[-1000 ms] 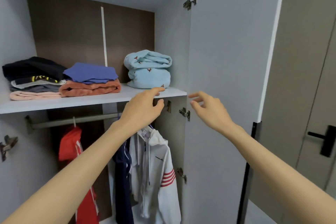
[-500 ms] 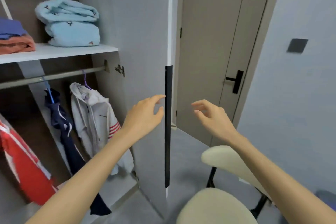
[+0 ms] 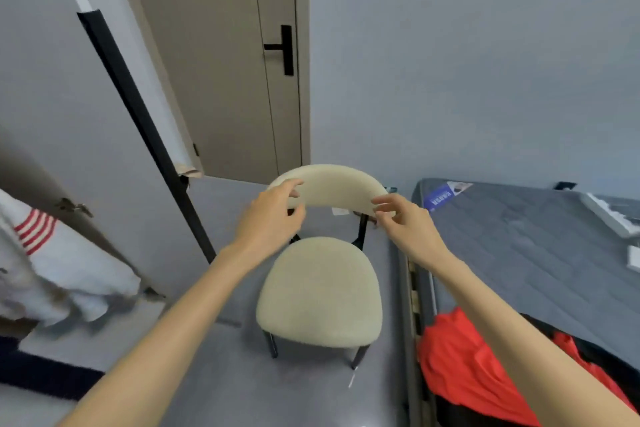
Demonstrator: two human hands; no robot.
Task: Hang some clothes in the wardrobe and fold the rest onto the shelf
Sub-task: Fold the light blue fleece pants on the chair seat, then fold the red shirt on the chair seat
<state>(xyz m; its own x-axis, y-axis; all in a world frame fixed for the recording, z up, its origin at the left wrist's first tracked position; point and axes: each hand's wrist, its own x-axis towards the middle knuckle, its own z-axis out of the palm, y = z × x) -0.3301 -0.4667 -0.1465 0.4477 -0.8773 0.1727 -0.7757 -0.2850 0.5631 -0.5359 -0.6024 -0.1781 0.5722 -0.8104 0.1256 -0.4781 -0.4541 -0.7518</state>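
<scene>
We see a red garment (image 3: 460, 374) still lying on the mattress (image 3: 540, 246) at near right, while a white jacket (image 3: 52, 263) hangs at left. Our left hand (image 3: 270, 222) and right hand (image 3: 405, 225) hover empty, fingers loosely curled, above the chair (image 3: 318, 291).

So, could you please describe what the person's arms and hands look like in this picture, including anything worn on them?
Both forearms are bare as far as the frame shows: no sleeves or cuffs. The left hand and the right hand wear no gloves, and no rings, watch, bracelet or markings are visible on the hands or wrists. Fingernails look short and unpainted, though the picture is slightly blurred.
</scene>
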